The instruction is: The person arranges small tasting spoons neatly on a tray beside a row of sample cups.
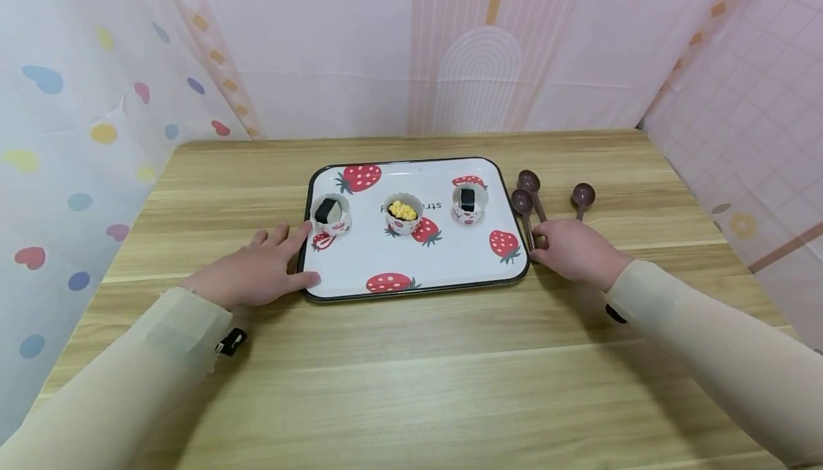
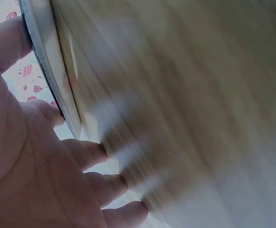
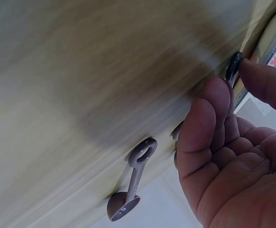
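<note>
At the left end of a white strawberry-print tray, my left hand rests with fingers spread. Its thumb lies over the dark rim, as the left wrist view also shows, and the other fingertips reach the rim and the table. Beside the tray's right edge, my right hand pinches the handle end of a brown measuring spoon between thumb and fingers. A second measuring spoon lies alongside, its handle partly hidden by the hand. A third spoon lies farther right.
On the tray stand three small paper cups: the left cup and right cup hold white pieces with black bands, the middle cup a yellow-topped piece. A wooden table lies beneath, with patterned curtains behind it.
</note>
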Action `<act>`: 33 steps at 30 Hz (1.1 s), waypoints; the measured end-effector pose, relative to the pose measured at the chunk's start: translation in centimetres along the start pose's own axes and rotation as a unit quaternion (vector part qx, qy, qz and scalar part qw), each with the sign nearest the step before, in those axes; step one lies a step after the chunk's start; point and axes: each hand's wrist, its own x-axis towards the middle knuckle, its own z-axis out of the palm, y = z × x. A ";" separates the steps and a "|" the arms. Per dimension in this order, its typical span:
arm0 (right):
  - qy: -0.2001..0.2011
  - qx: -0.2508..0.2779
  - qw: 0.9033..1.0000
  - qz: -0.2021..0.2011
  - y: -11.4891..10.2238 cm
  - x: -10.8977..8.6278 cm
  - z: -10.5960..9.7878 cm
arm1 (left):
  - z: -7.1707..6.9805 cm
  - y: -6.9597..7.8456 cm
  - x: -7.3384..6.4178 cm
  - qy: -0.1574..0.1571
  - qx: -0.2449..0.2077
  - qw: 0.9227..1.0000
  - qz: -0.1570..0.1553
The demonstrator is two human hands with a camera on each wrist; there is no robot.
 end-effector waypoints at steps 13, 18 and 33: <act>-0.024 0.033 0.998 0.037 -0.3 0.2 -0.5 | 0.1 -0.1 0.2 0.000 -0.001 1.000 0.002; -0.033 0.053 0.997 0.046 -0.4 0.0 -0.6 | 0.1 -0.1 0.2 -0.002 -0.003 1.000 -0.001; -0.036 0.086 0.994 0.063 -0.3 0.5 -0.2 | 0.1 -0.1 0.1 0.003 -0.003 1.000 0.003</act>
